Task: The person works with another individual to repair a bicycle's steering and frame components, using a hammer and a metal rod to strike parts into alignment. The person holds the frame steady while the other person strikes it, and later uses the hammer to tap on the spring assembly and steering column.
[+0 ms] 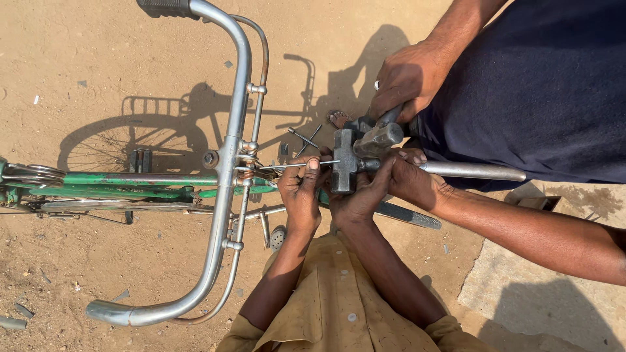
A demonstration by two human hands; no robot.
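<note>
My left hand [298, 190] pinches a thin metal rod [326, 162] that lies level, pointing at the bicycle's stem. My right hand [357, 199] grips a dark metal block [343, 171] held against the rod's right end. Another person in dark blue clothing stands at the right. One of their hands [407, 77] grips a hammer [379, 137] resting just above the block. Their other hand [415, 180] holds a grey metal pipe [475, 171].
A green bicycle frame [130, 178] lies across the left with its chrome handlebar [229, 156] running top to bottom. The front tyre [407, 216] shows under the hands. The ground is sandy dirt, with a concrete slab [521, 293] at lower right.
</note>
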